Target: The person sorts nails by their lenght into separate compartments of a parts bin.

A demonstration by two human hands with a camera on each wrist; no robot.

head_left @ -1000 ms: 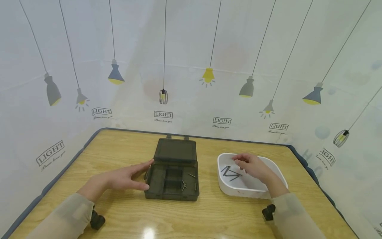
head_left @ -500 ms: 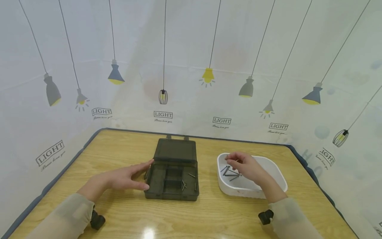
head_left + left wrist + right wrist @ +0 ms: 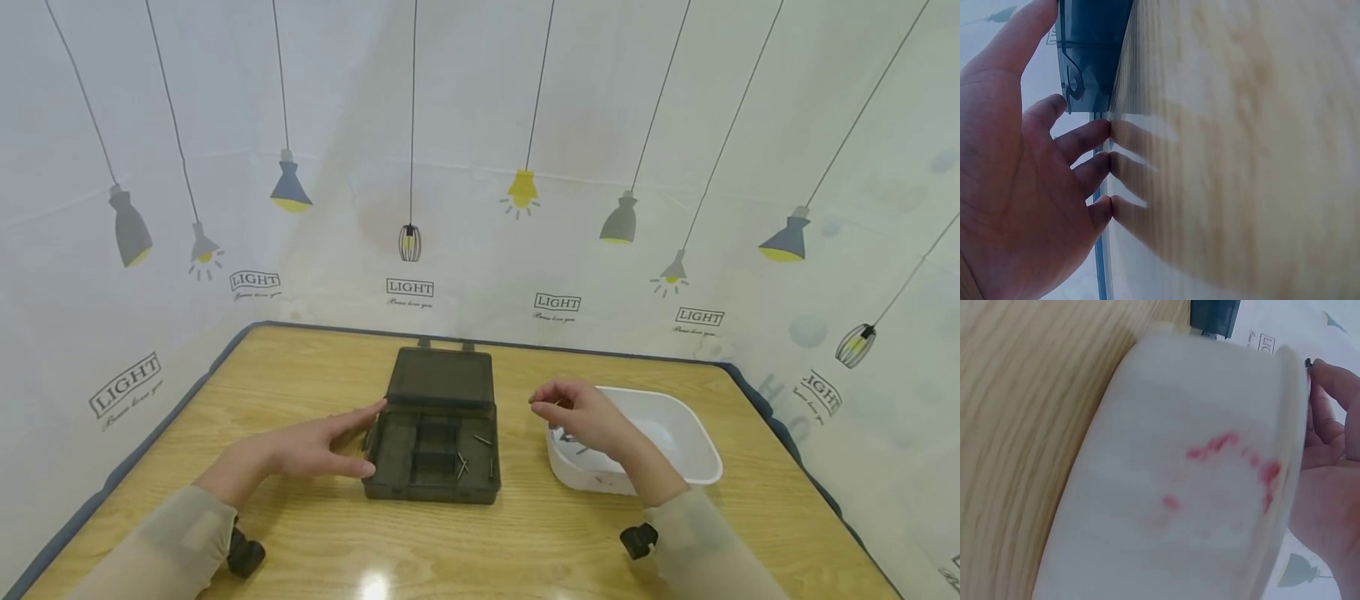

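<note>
The right hand (image 3: 588, 417) has its grip together, thumb and fingertips pinched on a small fastener (image 3: 1308, 362), whose dark head alone is clear; screw or nail cannot be told. The left hand (image 3: 315, 448) has its grip apart, fingers spread, the thumb touching the left side of the dark box (image 3: 427, 493) and other fingertips resting on the tabletop (image 3: 315, 542). The held fastener is located just beyond the left rim of the white tub (image 3: 588, 477), above the gap between tub and box. The step in hand is judged to be a carry from tub to box, part-way through; the next move would call for a crossing leftward, lowering over the right-hand compartment and a release, with the left hand steadying the box. Condition: the box is see-through grey, its lid (image 3: 442, 375) laid back, and its right-hand compartment contains several slender metallic fasteners (image 3: 462, 465), some crossed. Loose fasteners (image 3: 568, 438) also lie in the tub, partly hidden by the right hand. Red marks (image 3: 1269, 472) are noted on the tub's outer wall.
</note>
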